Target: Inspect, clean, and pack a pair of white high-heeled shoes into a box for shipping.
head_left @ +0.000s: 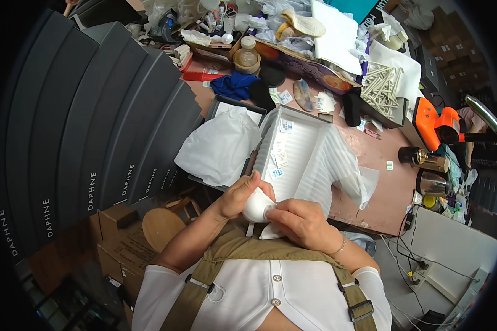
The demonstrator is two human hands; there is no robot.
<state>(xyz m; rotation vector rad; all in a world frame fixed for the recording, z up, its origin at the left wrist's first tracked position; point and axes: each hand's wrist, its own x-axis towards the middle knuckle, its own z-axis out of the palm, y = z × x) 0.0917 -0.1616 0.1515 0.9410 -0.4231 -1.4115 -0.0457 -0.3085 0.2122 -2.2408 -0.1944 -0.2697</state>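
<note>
I watch the left hand (237,198) curl around a white item (256,208), while the right hand (309,223), fingers bunched nearly closed, touches its side. The item is near the open box (306,116).

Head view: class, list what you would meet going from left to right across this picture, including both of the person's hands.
Stacked dark grey cardboard boxes → the person's left hand → the smooth white rounded item → the person's right hand → the pile of slim cream-coloured rods → the bright orange plastic device.
</note>
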